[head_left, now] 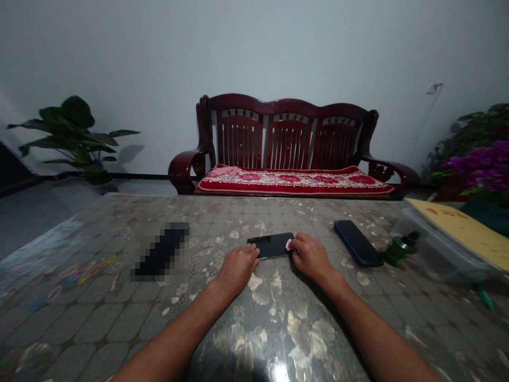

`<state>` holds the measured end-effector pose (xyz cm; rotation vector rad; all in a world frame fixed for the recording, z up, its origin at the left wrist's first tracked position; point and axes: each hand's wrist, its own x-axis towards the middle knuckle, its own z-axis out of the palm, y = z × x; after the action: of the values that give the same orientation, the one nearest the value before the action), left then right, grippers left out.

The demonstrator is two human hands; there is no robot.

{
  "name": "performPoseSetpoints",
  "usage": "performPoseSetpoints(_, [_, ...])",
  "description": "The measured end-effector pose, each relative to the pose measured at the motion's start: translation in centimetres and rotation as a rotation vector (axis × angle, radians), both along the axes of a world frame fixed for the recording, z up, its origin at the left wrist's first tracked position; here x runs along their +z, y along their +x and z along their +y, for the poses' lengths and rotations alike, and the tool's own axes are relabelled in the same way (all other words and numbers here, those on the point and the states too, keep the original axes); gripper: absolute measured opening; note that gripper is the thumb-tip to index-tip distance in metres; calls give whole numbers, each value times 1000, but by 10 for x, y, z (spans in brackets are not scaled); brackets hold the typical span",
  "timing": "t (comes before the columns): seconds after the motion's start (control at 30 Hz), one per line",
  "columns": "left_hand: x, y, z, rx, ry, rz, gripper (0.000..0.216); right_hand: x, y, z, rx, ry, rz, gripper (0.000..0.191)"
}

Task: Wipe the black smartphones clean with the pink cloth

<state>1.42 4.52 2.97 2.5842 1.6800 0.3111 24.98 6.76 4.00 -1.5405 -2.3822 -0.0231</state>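
Note:
A dark smartphone lies sideways on the patterned tabletop in front of me, its glossy face up. My left hand grips its left end, fingers bent over the near edge. At the other end, my right hand is closed on a small pink piece of cloth or paper, which touches the phone's surface. Most of the pink piece is hidden under my fingers. A second dark phone with a blue edge lies to the right of my right hand.
On the left are a pixelated dark object and several coloured rubber bands. To the right stand a green bottle and a clear plastic box under a yellow sheet. A wooden bench is beyond the table.

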Motion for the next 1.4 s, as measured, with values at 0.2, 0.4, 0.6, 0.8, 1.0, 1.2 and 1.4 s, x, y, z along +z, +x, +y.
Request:
performPoseSetpoints(0.2, [0,0,0,4,1,-28,22,-4,-13,-3,83,17,3,28])
performPoseSetpoints(0.4, [-1,0,0,4,21,-38,21,-4,-16,-2,144,22,-7,27])
performPoseSetpoints(0.6, [1,1,0,5,-11,-10,20,0,0,6,-59,-26,-1,32])
performPoseSetpoints(0.8, [2,1,-1,1,-4,-10,22,-7,-14,2,139,-15,81,29])
performPoseSetpoints(1.0, [0,0,-1,-1,0,-3,21,-3,-4,9,33,-8,45,31])
performPoseSetpoints(1.2, [0,0,0,-4,5,-8,22,-4,-3,12,-6,-24,62,30])
performPoseSetpoints(1.4, [-2,1,0,3,17,-8,23,-12,-13,10,178,-37,122,24])
